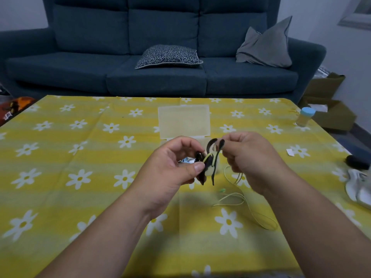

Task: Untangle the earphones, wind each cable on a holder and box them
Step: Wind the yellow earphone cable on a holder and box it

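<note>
My left hand (172, 163) pinches a black winding holder (208, 163) between thumb and fingers, above the middle of the table. A pale yellow-green earphone cable (236, 197) is partly wrapped on the holder. My right hand (251, 157) pinches the cable just right of the holder's top. The rest of the cable hangs down and lies in loose loops on the cloth, with a green earbud (222, 190) beside them. A clear plastic box (183, 122) stands open behind my hands. Something small and pale shows under my left hand; what it is cannot be told.
The table wears a yellow cloth with white flowers (80, 177). A jar with a blue lid (305, 116) stands at the far right edge. A black object (358, 162) and white cloth (359, 189) lie at the right. A blue sofa (160, 57) faces the table.
</note>
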A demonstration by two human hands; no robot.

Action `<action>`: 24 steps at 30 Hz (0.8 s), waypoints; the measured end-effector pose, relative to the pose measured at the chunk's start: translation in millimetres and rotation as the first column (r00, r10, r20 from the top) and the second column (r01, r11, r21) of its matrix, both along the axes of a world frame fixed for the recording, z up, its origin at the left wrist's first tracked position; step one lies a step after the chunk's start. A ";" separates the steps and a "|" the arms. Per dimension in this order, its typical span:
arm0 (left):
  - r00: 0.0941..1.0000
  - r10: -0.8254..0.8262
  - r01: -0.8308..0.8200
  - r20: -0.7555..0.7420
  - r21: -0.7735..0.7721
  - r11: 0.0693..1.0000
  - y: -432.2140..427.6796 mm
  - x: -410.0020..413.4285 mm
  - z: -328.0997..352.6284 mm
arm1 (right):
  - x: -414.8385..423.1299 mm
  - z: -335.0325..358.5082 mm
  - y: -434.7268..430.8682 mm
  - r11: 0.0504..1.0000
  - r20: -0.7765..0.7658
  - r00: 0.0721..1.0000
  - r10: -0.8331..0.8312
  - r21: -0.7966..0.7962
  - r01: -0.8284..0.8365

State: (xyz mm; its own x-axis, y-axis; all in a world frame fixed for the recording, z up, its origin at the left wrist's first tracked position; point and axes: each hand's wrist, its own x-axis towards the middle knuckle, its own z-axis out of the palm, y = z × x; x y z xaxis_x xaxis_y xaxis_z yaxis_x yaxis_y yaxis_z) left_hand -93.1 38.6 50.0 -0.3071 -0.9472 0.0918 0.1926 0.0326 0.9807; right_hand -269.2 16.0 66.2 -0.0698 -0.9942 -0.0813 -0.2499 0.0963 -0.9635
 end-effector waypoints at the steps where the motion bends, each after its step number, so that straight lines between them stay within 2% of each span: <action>1: 0.999 0.009 -0.009 -0.034 0.015 1.000 -0.3 0.0 0.0 | 3.5 -3.1 1.7 0.998 -0.015 0.999 0.038 0.050 -0.037; 4: 0.988 0.115 -0.109 -0.105 0.056 0.992 -4.4 1.6 -0.9 | 13.7 -10.3 7.7 0.966 -0.019 0.977 0.215 0.154 -0.209; 8: 0.942 0.317 -0.313 -0.108 0.050 0.948 -11.5 8.1 -4.2 | 22.8 -13.3 14.3 0.905 0.054 0.923 0.380 0.187 -0.383; 11: 0.914 0.403 -0.404 -0.058 -0.017 0.915 -14.8 12.5 -7.8 | 24.1 -11.1 18.0 0.855 0.099 0.874 0.476 0.181 -0.486; 14: 0.907 0.421 -0.417 0.019 -0.104 0.903 -17.8 13.9 -11.2 | 21.8 -2.5 20.7 0.817 0.191 0.822 0.537 0.125 -0.563; 17: 0.911 0.395 -0.374 0.115 -0.172 0.911 -16.7 11.9 -12.0 | 18.8 7.3 20.4 0.855 0.216 0.836 0.505 0.006 -0.518; 20: 0.931 0.320 -0.281 0.178 -0.210 0.936 -14.6 6.8 -13.8 | 12.0 14.2 15.0 0.916 0.250 0.882 0.399 -0.082 -0.392; 22: 0.951 0.252 -0.218 0.179 -0.191 0.957 -12.3 3.9 -12.6 | 4.0 14.7 9.6 0.961 0.196 0.942 0.272 -0.105 -0.256; 24: 0.967 0.186 -0.156 0.175 -0.172 0.973 -9.9 2.1 -11.0 | -3.9 12.8 4.9 0.981 0.057 0.989 0.138 -0.142 -0.129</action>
State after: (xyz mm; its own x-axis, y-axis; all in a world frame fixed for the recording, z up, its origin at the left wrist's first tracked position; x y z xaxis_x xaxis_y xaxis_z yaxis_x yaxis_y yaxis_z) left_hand -91.1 28.8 39.0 -0.1672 -0.9657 0.1985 -0.0168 0.2041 0.9788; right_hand -273.0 20.9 78.9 0.0653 -0.9963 0.0566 -0.1866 -0.0679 -0.9801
